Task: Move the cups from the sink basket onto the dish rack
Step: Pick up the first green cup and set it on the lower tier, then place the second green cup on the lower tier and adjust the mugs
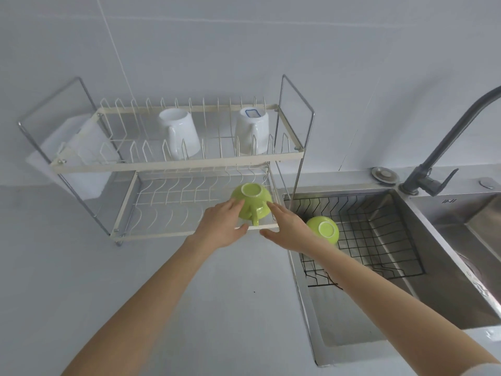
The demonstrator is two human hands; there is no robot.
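A green cup (252,203) sits upside down at the right end of the dish rack's lower shelf (173,234), handle pointing toward me. My left hand (221,226) and my right hand (287,226) flank it with fingers spread; fingertips touch its sides, neither hand wraps it. A second green cup (324,228) lies upside down in the black wire sink basket (379,240), partly behind my right wrist. Two white mugs (180,134) (251,130) stand inverted on the rack's upper shelf (176,165).
The steel sink (447,280) fills the right side, with a dark faucet (444,147) behind it. A white board (78,156) leans at the rack's left end. Grey counter (135,280) lies in front of the rack.
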